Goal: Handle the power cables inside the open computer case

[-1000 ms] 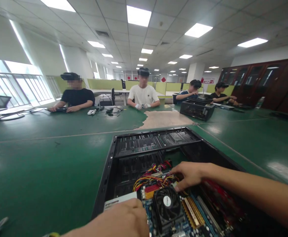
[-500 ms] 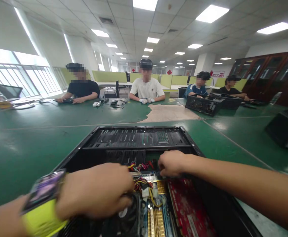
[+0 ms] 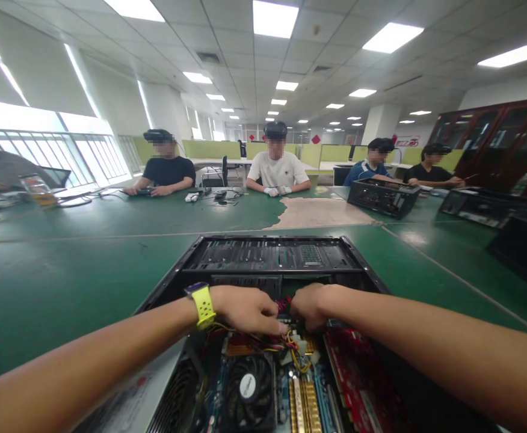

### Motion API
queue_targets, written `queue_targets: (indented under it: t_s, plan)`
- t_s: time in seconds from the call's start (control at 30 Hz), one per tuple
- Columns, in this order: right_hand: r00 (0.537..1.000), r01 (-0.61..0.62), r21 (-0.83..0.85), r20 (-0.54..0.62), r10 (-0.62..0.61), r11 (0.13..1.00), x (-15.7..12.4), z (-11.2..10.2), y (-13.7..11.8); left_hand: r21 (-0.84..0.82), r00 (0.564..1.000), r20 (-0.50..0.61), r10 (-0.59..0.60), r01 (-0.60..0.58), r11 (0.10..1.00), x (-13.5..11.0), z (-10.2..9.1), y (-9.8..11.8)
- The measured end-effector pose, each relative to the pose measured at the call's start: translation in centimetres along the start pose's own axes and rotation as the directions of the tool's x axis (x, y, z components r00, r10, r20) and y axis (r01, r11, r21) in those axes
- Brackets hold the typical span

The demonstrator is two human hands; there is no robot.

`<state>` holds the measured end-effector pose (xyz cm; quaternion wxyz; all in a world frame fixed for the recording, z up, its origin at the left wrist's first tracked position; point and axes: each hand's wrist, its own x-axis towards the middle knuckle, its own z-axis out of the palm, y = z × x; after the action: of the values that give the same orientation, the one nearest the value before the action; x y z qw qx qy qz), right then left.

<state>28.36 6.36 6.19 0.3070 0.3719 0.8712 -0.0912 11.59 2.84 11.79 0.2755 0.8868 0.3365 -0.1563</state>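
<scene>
I am reaching both arms into the open computer case [image 3: 263,255] that is lying on its side on the green counter [image 3: 65,270] right in front of me. My left hand [image 3: 245,308] is curling loosely, fingers bent down and pressing into the bundle of coloured wires [image 3: 290,346] at the top edge of the motherboard [image 3: 286,397]; I cannot tell whether it is actually pinching a wire or only resting on them. My right hand [image 3: 309,305] is sitting just beside it, nearly touching, knuckles up and fingers folded under into the same bundle, so its grip is hidden from me too. A yellow-green watch band [image 3: 203,305] is wrapping my left wrist.

Below my hands, the black cooler fan [image 3: 246,388] is showing a round white sticker at its hub, but the print on it is too small to read. Gold-coloured memory slots are lying just right of the fan, and a red expansion card [image 3: 358,385] is running beside them; any lettering on it is blurred.

Across the counter, four people are sitting with headsets on, one of them near another black case [image 3: 383,197]. A red-and-white sign [image 3: 406,141] is hanging on the far wall, its writing unreadable.
</scene>
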Motion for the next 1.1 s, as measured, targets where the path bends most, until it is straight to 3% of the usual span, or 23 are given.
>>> queue_targets:
  t_s: [0.07, 0.17, 0.27, 0.4, 0.53, 0.67, 0.73, 0.8, 0.93, 1.03, 1.1]
  plan:
    - [0.997, 0.002, 0.040, -0.071, 0.000, 0.999, -0.5, -0.2, 0.2, -0.048, 0.999, -0.019, -0.036, 0.035, 0.998, 0.3, 0.7, -0.3]
    - [0.988, 0.012, 0.146, -0.156, 0.011, 0.989, -0.9, -0.3, 0.7, 0.063, 0.987, -0.067, -0.147, 0.151, 0.986, 1.1, 1.7, -0.4]
    - [0.981, 0.044, 0.261, -0.193, 0.007, 0.964, -0.9, -0.2, 1.3, 0.101, 0.993, -0.032, -0.111, 0.114, 0.988, 0.8, 1.7, -0.5]
    - [0.972, 0.081, 0.358, -0.237, 0.007, 0.930, -1.2, -0.4, 1.3, -0.191, 0.996, -0.087, 0.008, -0.024, 0.981, -0.8, 1.2, -1.2]
    - [0.961, 0.087, 0.348, -0.277, 0.013, 0.933, -2.1, -0.9, 0.2, -0.354, 0.988, -0.153, -0.018, -0.038, 0.934, -1.1, 1.5, -1.5]
    - [0.915, 0.033, 0.214, -0.400, 0.056, 0.976, -3.2, -0.9, -1.2, -0.026, 0.974, -0.208, -0.085, 0.082, 0.996, 0.5, 2.4, 0.5]
    - [0.878, -0.015, 0.123, -0.474, 0.073, 0.992, -3.6, -0.7, -1.4, 0.154, 0.974, -0.205, -0.101, 0.134, 0.979, 1.3, 2.7, 1.8]
    - [0.859, -0.066, 0.091, -0.502, 0.104, 0.994, -3.7, -0.5, -1.3, 0.233, 0.970, -0.207, -0.125, 0.173, 0.957, 2.0, 2.9, 2.8]
    - [0.846, -0.030, 0.217, -0.515, 0.141, 0.976, -3.6, -0.7, -0.6, 0.242, 0.915, -0.398, -0.064, 0.172, 0.955, 1.0, 2.9, 3.4]
    - [0.830, 0.089, 0.306, -0.548, 0.099, 0.948, -3.3, -0.8, -0.7, 0.177, 0.930, -0.363, 0.062, 0.003, 0.984, -2.0, 2.8, 3.6]
    - [0.863, 0.147, 0.315, -0.504, 0.034, 0.938, -2.9, -0.5, -1.2, 0.058, 0.957, -0.275, 0.095, -0.082, 0.995, -4.3, 2.8, 3.7]
